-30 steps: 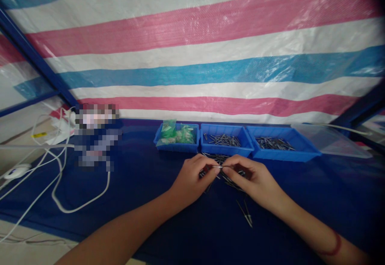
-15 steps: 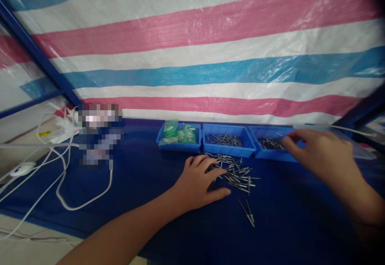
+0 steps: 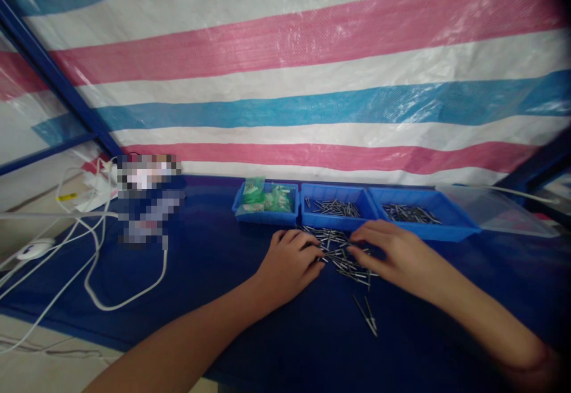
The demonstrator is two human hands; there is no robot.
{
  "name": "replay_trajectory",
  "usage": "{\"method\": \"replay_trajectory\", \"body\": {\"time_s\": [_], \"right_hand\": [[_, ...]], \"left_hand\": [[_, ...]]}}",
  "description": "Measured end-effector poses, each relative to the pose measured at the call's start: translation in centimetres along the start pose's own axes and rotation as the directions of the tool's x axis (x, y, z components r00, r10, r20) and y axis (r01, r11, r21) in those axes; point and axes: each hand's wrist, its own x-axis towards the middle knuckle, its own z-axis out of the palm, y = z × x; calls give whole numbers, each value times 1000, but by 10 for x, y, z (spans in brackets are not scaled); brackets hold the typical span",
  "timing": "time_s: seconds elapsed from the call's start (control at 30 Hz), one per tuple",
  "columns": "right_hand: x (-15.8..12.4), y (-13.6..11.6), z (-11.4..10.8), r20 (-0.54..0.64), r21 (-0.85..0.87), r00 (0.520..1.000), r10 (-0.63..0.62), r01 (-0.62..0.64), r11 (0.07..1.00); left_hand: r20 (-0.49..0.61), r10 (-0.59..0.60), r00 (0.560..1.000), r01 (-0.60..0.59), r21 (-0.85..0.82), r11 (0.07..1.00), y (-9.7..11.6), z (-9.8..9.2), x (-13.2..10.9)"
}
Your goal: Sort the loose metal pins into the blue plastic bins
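Observation:
A loose pile of small metal pins [image 3: 339,249] lies on the dark blue cloth-covered table [image 3: 214,286], just in front of three blue bins. My left hand [image 3: 288,265] rests at the pile's left edge, fingers curled with the tips among the pins; what they pinch is hidden. My right hand [image 3: 395,255] lies at the pile's right side, fingers stretched out over the pins and holding nothing visible. Two separate pins [image 3: 368,317] lie nearer to me.
The left blue bin [image 3: 263,218] holds small green bags; the middle bin [image 3: 335,223] and the right bin [image 3: 430,231] hold metal pins. A clear plastic tray [image 3: 495,213] sits at the far right. White cables [image 3: 91,265] trail at the left. A striped tarp [image 3: 285,84] hangs behind.
My right hand left the pile with a pin, reached to the right bin, and has come back to the pile. My left hand stayed at the pile and curled its fingers.

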Motion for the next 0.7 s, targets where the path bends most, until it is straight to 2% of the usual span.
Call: {"method": "replay_trajectory", "body": {"time_s": [0.13, 0.3, 0.53, 0.7], "right_hand": [[1, -17, 24, 101, 4, 993, -66, 66, 998], [1, -18, 30, 108, 52, 993, -51, 46, 998], [2, -16, 28, 57, 101, 996, -65, 60, 993], [3, -15, 25, -43, 122, 995, -88, 93, 988]], "left_hand": [[-12, -4, 1000, 4, 10, 1000, 1, 0, 1], [1, 1, 1000, -1, -15, 1000, 2, -2, 1], [1, -15, 1000, 15, -40, 999, 2, -1, 2], [-14, -15, 1000, 15, -61, 998, 1, 0, 2]]}}
